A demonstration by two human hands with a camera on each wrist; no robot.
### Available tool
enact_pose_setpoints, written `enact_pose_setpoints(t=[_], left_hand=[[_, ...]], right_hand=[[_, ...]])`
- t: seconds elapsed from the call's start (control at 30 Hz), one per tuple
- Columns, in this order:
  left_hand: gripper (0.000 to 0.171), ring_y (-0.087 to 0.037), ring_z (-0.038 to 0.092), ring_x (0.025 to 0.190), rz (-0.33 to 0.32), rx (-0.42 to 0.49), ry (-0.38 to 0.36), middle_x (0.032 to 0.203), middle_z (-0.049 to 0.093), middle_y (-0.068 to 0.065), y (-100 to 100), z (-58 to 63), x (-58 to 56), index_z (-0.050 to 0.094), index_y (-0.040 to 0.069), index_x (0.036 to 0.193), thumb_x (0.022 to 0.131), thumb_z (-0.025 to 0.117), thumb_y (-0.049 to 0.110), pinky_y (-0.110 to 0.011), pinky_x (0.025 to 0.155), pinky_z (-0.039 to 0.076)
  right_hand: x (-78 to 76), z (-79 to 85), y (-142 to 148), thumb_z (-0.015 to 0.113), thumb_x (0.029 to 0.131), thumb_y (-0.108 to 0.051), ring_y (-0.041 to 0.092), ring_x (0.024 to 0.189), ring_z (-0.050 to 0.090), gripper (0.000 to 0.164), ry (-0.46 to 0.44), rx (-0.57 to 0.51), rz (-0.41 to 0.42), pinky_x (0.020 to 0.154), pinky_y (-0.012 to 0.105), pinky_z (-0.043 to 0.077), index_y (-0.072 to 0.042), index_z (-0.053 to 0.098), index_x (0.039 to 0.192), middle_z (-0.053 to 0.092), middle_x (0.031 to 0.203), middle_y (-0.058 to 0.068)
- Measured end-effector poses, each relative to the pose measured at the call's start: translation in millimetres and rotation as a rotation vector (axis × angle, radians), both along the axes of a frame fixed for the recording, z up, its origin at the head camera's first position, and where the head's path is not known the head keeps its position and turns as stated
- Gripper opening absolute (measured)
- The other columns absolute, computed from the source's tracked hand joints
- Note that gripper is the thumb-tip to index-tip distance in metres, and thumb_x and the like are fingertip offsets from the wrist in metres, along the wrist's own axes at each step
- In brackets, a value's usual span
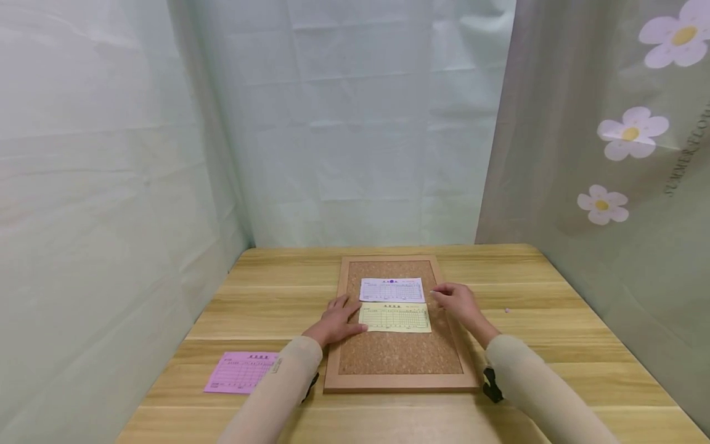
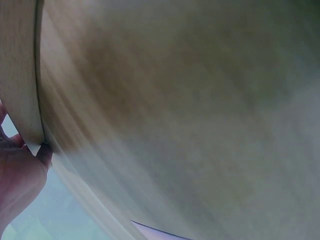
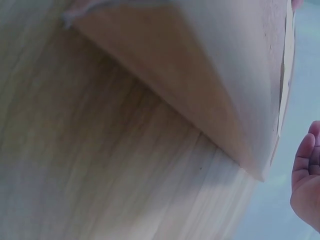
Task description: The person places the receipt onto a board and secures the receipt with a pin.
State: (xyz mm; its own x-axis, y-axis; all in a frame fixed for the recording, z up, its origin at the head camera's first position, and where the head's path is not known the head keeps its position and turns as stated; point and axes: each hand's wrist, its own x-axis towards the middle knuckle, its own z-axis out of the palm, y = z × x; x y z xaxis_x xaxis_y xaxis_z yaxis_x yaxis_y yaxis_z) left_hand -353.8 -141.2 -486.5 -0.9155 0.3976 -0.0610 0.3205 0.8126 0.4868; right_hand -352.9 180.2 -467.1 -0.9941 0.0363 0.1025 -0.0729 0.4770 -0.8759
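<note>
We see a yellow slip (image 1: 395, 317) lying on a cork board (image 1: 396, 357), a little above the board's middle as seen from the head. Just above it is a pale lilac slip (image 1: 391, 291), the two edges nearly meeting, with a dark purple pin (image 1: 391, 281) at its top middle. Both slips carry printed grids and lie face up.

Our left hand (image 1: 335, 322) rests across the board's left wooden frame (image 1: 331, 369), its fingers spread and relaxed, the thumb at the yellow slip's lower left corner. Our right hand (image 1: 457, 300) is just beside the slips, over the right side of the board. Its fingertips are close together near a small whitish bit (image 1: 432, 291); we cannot tell what that is, nor whether the fingers pinch it.

On the wooden table (image 1: 554, 345), well to the right of the board, lies a tiny pinkish thing (image 1: 506, 310). To the left of the board a bright pink slip (image 1: 238, 373) lies on the table, partly hidden behind our left sleeve (image 1: 277, 385). Our right sleeve (image 1: 538, 382) has a black band (image 1: 491, 386) showing at the wrist.

Pale curtains (image 1: 355, 123) surround the table; the right one (image 1: 554, 148) has white flowers (image 1: 632, 134) and lettering.
</note>
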Motion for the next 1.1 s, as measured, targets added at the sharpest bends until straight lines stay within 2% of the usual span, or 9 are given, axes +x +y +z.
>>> enact_pose_setpoints(t=[0.3, 0.7, 1.1], left_hand=[[0.072, -0.041, 0.015, 0.147, 0.002, -0.002, -0.002, 0.16, 0.02, -0.021, -0.9, -0.2, -1.0, 0.043, 0.012, 0.151, 0.093, 0.068, 0.045, -0.06, 0.11, 0.026], [0.072, -0.04, 0.015, 0.147, 0.001, 0.009, -0.007, 0.16, 0.02, -0.021, -0.5, 0.8, -0.9, 0.043, 0.013, 0.151, 0.092, 0.068, 0.046, -0.06, 0.11, 0.027], [0.07, -0.041, 0.015, 0.146, -0.011, -0.005, 0.008, 0.16, 0.02, -0.022, 0.7, 1.0, 0.0, 0.043, 0.013, 0.151, 0.093, 0.067, 0.045, -0.059, 0.11, 0.027]], right_hand=[[-2.0, 0.8, -12.3, 0.065, 0.097, -0.018, 0.024, 0.082, 0.061, 0.024, -0.027, 0.006, 0.017, 0.07, 0.037, 0.051, 0.001, 0.071, 0.11, 0.069, 0.1, 0.013], [-10.0, -0.2, -27.2, 0.068, 0.095, -0.021, 0.021, 0.079, 0.059, 0.023, -0.044, 0.015, 0.035, 0.067, 0.031, 0.048, -0.004, 0.073, 0.11, 0.068, 0.097, 0.009], [-14.4, 2.5, -38.5, 0.066, 0.097, -0.023, 0.022, 0.086, 0.061, 0.024, -0.103, 0.001, 0.057, 0.072, 0.031, 0.049, -0.006, 0.072, 0.113, 0.068, 0.105, 0.007]])
